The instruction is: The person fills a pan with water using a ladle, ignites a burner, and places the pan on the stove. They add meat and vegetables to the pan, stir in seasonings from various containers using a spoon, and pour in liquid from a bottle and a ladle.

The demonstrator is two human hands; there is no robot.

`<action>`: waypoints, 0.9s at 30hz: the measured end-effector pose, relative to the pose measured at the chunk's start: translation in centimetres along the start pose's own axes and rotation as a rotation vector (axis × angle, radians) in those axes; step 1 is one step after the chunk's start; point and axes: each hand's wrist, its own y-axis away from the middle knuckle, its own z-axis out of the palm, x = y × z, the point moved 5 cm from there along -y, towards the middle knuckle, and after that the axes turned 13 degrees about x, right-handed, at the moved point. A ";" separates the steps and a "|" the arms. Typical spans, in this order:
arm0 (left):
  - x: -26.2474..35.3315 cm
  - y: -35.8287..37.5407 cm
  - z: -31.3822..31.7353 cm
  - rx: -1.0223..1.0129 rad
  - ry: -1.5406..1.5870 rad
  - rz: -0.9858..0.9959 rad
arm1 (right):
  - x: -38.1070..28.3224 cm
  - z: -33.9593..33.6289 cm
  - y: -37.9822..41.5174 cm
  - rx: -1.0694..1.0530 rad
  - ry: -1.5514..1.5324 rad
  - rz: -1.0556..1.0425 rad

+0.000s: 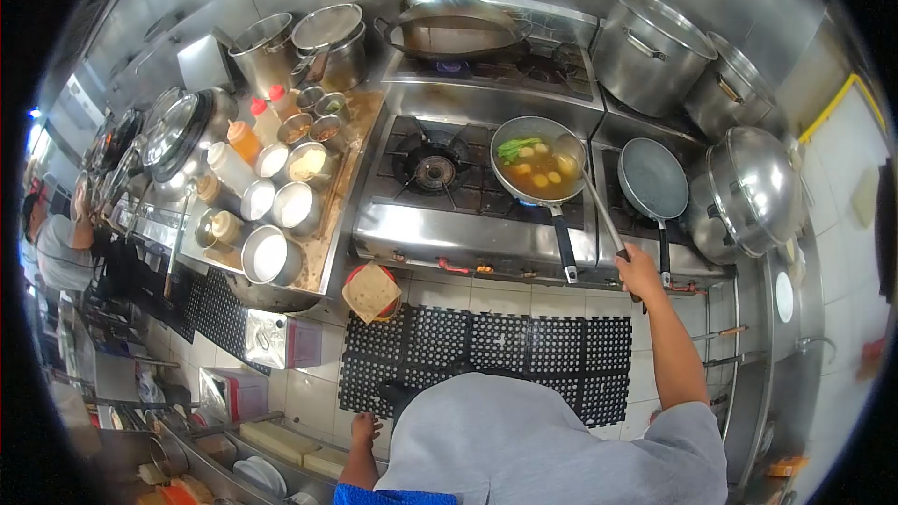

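Note:
My right hand (639,271) is wrapped round the dark end of a ladle (601,209). The ladle's bowl rests inside a frying pan (499,171) on a burner with a blue flame under it. Brown broth (533,189) fills the pan, with green leafy vegetables (516,147) at the left and several round yellowish pieces beside them. The pan's black handle (564,245) points toward me, with no hand on it. My left hand (366,430) hangs low by my side, fingers loosely bent and apart, holding nothing.
Right of the pan sits a second frying pan (653,178); behind are a wok (456,31) and a tall stockpot (650,47). Seasoning tubs and squeeze bottles (243,141) crowd the left counter. A black mat (486,346) covers the floor. Another person (61,238) stands far left.

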 end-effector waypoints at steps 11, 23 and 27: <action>1.8 0.4 0.1 -0.042 -0.001 0.041 | -2.6 0.4 3.1 -0.406 -0.794 0.497; 1.0 1.3 -0.8 0.027 -0.003 0.019 | -6.4 3.0 1.4 -0.541 -1.024 0.544; -0.8 1.7 -1.2 0.059 0.009 -0.012 | -6.7 1.7 0.3 -0.352 -0.859 0.423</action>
